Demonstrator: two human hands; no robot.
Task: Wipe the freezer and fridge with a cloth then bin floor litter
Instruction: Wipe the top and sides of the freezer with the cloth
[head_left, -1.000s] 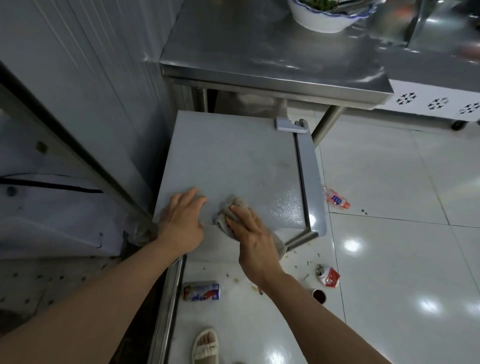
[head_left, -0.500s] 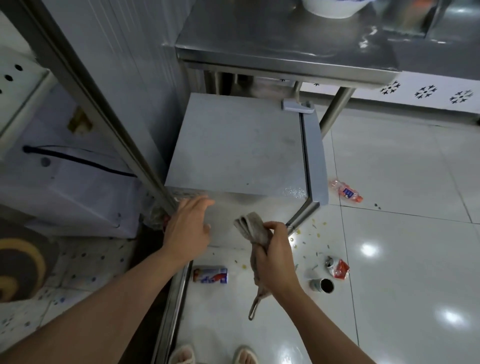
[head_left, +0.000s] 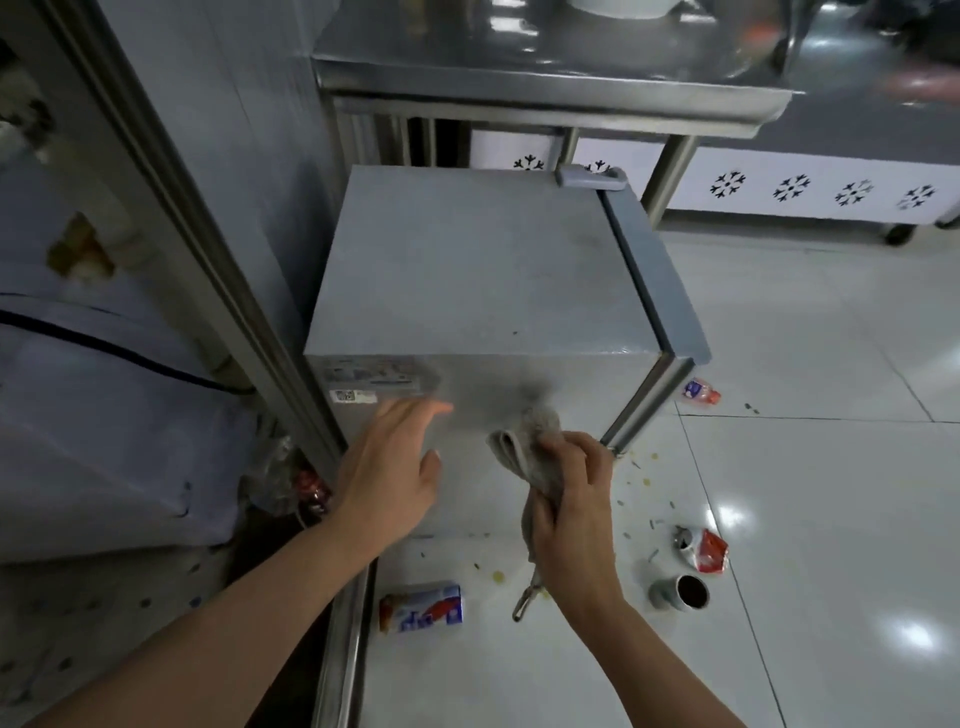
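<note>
A small grey fridge (head_left: 467, 270) stands under a steel table, its side panel facing me. My right hand (head_left: 571, 504) grips a grey cloth (head_left: 524, 441) and holds its bunched top against that side panel. My left hand (head_left: 389, 467) hovers open in front of the same panel, fingers straight. Litter lies on the white tiles: a blue and red carton (head_left: 422, 608), a crushed red packet (head_left: 702, 550), a small dark can (head_left: 680, 592) and a wrapper (head_left: 701, 391) by the fridge door.
The steel table (head_left: 545, 78) overhangs the fridge. A steel post (head_left: 208, 249) runs along its left, with a white chest freezer (head_left: 104, 415) beyond. A white cabinet with snowflake marks (head_left: 805, 192) stands at the far right. Crumbs dot the floor.
My right hand left the fridge top with the cloth and dropped to the side panel. My left hand came off the top too. The view pulled back.
</note>
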